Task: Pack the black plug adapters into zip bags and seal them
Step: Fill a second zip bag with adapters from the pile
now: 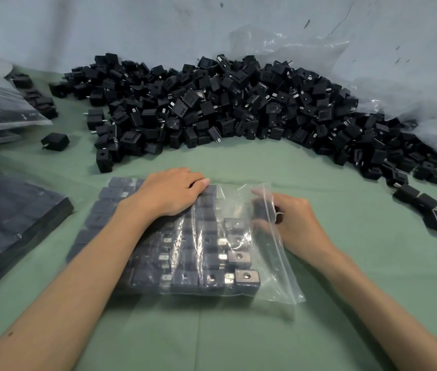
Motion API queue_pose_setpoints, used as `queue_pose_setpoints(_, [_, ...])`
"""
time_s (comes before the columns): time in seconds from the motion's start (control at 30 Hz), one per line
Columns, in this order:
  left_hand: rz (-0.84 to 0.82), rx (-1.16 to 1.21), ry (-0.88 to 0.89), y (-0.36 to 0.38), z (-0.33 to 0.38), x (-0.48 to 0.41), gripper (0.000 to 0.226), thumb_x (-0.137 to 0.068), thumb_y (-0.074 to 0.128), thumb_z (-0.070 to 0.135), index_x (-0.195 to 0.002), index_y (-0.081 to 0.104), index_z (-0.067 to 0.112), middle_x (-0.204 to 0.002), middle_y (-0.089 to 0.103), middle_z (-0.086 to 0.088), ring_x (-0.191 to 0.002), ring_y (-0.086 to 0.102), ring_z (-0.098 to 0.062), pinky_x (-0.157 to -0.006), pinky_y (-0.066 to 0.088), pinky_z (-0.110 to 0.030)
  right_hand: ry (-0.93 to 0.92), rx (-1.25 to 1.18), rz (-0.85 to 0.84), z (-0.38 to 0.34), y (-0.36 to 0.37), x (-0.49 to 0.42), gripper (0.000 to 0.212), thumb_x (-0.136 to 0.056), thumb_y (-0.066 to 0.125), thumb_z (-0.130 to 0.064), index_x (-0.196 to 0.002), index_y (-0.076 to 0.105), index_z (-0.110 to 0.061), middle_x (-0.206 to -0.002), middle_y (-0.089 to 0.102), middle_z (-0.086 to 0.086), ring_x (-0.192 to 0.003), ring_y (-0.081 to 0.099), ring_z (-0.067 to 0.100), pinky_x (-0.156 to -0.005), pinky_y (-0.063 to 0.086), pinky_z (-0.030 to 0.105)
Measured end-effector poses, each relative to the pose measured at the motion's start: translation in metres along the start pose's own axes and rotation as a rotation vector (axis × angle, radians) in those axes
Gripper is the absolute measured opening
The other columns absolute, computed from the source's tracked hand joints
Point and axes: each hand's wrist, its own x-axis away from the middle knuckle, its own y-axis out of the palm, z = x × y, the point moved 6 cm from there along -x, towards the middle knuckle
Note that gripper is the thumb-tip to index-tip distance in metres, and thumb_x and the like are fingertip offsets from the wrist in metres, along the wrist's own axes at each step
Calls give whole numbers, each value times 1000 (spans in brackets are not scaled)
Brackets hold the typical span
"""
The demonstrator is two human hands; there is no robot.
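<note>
Clear plastic zip bag (241,253) is lying near the counter's (238,338) front edge, nearly filled with rows of black plug adapters (185,245). Left hand (169,194), flat and open, is pressing the rows down. Right hand (289,218) is curling around 1 adapter (261,210) at the bag's unsealed mouth, apparently sliding it in. Filled bags (6,103) are resting along the left edge; a large loose pile (225,103) is waiting at the far edge, so most packing is remaining.
</note>
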Motion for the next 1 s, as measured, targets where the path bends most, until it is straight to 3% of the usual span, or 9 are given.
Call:
queue_pose_setpoints(0.07, [4,-4,4,0,0,0,39,-100,19,51,-93,52,33,-98,53,7,-97,50,-15,-76,37,-34,-71,29,83,-4,7,1,41,-78,71,-39,-115,63,-25,-82,63,-24,-75,57,-19,-68,42,-1])
queue_pose_setpoints(0.17, [2,-11,3,0,0,0,38,-100,18,51,-93,52,33,-100,54,7,-98,50,-15,-76,36,-34,-50,29,20,1,19,-1,49,-87,46,-58,-127,55,-30,-101,68,-2,-79,59,-5,-76,55,19])
queue_pose_setpoints(0.27, [3,-8,0,0,0,-1,46,-100,18,52,-106,58,30,-106,56,7,-103,51,-16,-78,38,-34,-95,-2,-70,1,24,-5,34,-94,49,-32,-126,44,-41,-121,55,-4,-102,53,5,-82,48,15])
queue_pose_setpoints(0.33, [2,-10,-2,1,-1,-1,48,-100,18,52,-113,58,30,-108,56,6,-105,51,-16,-78,37,-34,-121,-59,-101,-1,25,-5,47,-91,59,-13,-125,43,-42,-116,57,-4,-94,59,4,-82,52,19])
queue_pose_setpoints(0.43, [2,-8,-3,1,-1,-1,47,-100,18,51,-110,58,30,-107,56,6,-103,51,-16,-76,36,-34,-30,-197,-69,-1,23,-7,39,-85,62,-26,-121,52,-35,-104,62,-20,-86,61,-14,-81,52,13])
queue_pose_setpoints(0.53, [6,-1,3,0,0,-1,43,-100,19,50,-99,56,30,-103,56,6,-100,51,-16,-77,37,-34,-6,-350,-102,-2,21,-5,20,-84,65,-22,-103,68,-30,-102,69,-19,-94,65,-6,-80,51,13])
queue_pose_setpoints(0.67, [7,0,1,0,-1,0,43,-100,18,51,-100,56,30,-106,56,6,-101,51,-15,-77,37,-34,35,-455,-142,-7,20,-4,15,-84,59,-36,-95,70,-36,-111,67,-18,-101,64,3,-82,53,20])
queue_pose_setpoints(0.87, [5,-11,-13,2,-2,-2,45,-99,18,52,-111,57,33,-107,55,7,-106,50,-16,-76,32,-34,147,-494,-103,0,16,-1,15,-89,64,-22,-87,74,-33,-87,73,-9,-78,69,7,-68,53,17])
queue_pose_setpoints(1.0, [2,-6,-11,1,-1,-1,45,-99,18,52,-109,57,32,-102,54,8,-101,49,-15,-75,33,-33,246,-590,-378,2,10,5,23,-84,65,-35,-105,73,-32,-111,70,-13,-101,66,4,-83,50,18])
